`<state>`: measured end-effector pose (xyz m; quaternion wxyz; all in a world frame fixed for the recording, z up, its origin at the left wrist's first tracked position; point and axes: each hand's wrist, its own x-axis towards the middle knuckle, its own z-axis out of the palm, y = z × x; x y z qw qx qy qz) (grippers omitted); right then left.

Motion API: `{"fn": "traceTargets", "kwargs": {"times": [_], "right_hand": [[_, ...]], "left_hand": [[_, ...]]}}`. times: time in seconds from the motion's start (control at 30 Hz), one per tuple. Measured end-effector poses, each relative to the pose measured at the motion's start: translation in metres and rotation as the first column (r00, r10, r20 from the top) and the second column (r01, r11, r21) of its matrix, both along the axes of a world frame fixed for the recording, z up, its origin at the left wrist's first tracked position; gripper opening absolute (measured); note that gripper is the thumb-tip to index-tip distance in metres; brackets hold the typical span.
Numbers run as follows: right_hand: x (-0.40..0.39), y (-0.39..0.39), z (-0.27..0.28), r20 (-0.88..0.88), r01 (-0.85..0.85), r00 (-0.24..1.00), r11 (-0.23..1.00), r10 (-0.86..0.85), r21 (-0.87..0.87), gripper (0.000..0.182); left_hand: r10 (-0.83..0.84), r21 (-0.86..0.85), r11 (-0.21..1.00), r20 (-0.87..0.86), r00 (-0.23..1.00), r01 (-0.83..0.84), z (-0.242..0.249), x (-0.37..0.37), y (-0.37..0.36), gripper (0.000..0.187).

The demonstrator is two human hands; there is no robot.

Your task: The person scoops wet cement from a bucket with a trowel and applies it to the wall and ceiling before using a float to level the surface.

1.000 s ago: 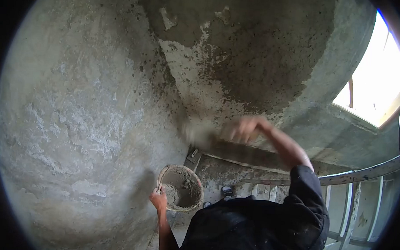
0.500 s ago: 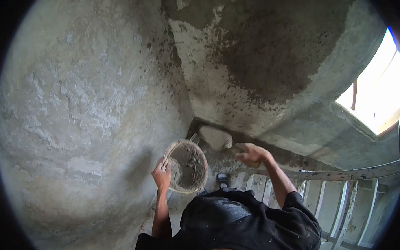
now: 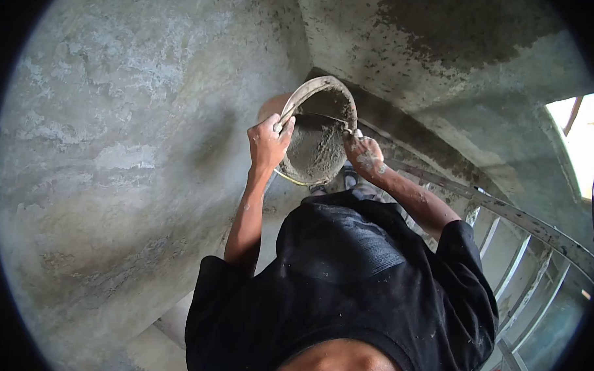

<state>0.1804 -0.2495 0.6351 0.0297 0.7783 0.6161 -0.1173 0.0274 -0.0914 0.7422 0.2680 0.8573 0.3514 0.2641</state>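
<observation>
A round bucket (image 3: 308, 89) with a mortar-crusted rim is between my hands in front of me, its opening facing up toward the camera. Wet grey mortar (image 3: 311, 147) coats the inside and lies in it. My left hand (image 3: 269, 142) is closed on the left side of the rim, thumb over the edge. On the opposite side my right hand (image 3: 365, 155), smeared with mortar, has its fingers closed at the rim, where a thin handle (image 3: 322, 114) crosses the opening. Behind the bucket, a brownish rounded object (image 3: 271, 107) shows only in part.
A rough plastered wall (image 3: 128, 147) rises close on my left. Ahead, another wall (image 3: 405, 71) carries a dark wet patch. A metal railing (image 3: 511, 222) with upright bars runs along my right, below a bright window opening (image 3: 580, 130). My feet (image 3: 349, 176) are just below the bucket.
My right hand, formerly apart from the bucket on the right, has taken hold of its right side. My view has shifted, and the bucket now overlaps the rounded object behind it.
</observation>
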Motion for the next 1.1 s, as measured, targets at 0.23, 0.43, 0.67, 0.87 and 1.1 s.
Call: {"fn": "traceTargets", "kwargs": {"times": [0.23,0.43,0.67,0.87,1.1], "right_hand": [[-0.034,0.004,-0.030,0.088,-0.229,0.973,0.893,0.211,0.389,0.019],[0.019,0.021,0.001,-0.583,-0.264,0.725,0.930,0.367,0.258,0.036],[0.043,0.004,-0.013,-0.988,-0.033,0.001,0.988,0.153,0.153,0.039],[0.062,-0.029,0.033,-0.888,0.221,0.348,0.947,-0.301,-0.234,0.059],[0.119,-0.027,0.045,-0.789,-0.192,0.614,0.974,0.020,-0.124,0.053]], "left_hand": [[-0.135,0.200,0.973,0.085,0.987,0.116,0.007,0.004,-0.005,0.027],[-0.128,0.222,0.969,0.085,0.988,0.106,0.018,0.001,0.002,0.027],[0.158,-0.103,0.984,0.090,0.983,-0.149,0.030,0.002,0.016,0.036],[0.439,0.132,0.889,0.026,0.898,-0.439,-0.036,-0.009,0.044,0.056],[0.372,0.117,0.927,-0.143,0.917,-0.358,-0.066,-0.014,0.034,0.041]]}}
